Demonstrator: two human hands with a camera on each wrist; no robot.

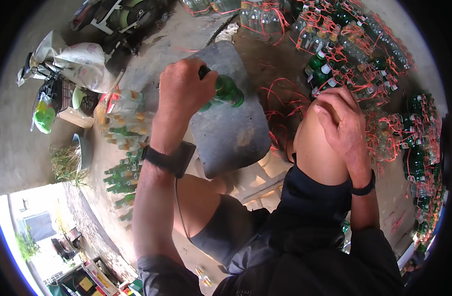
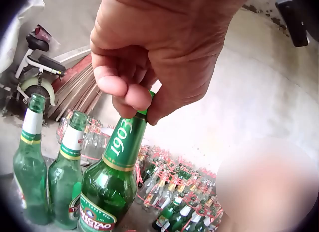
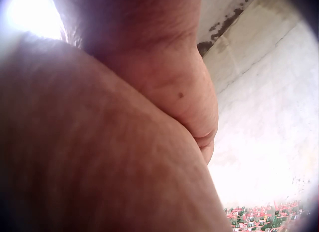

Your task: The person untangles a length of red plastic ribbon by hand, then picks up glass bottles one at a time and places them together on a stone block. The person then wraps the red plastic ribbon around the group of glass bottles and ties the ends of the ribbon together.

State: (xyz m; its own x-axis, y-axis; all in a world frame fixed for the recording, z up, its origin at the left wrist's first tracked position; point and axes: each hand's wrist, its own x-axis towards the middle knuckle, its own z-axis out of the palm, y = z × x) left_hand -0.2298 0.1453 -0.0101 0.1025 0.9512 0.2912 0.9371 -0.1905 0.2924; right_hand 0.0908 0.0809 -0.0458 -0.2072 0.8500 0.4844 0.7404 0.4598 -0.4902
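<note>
In the head view my left hand is over a grey stool-like board, among green beer bottles. The left wrist view shows its thumb and fingers pinching one green beer bottle by the top of the neck. That bottle leans slightly and has a "1903" neck label. Two more bottles, one nearer and one at the far left, stand upright beside it with white neck labels. My right hand rests on the bent right knee, holding nothing.
Bundles of bottles tied with red string crowd the right side. Loose red string lies by the board. Rows of green bottles are on the floor at left, near white sacks and a scooter.
</note>
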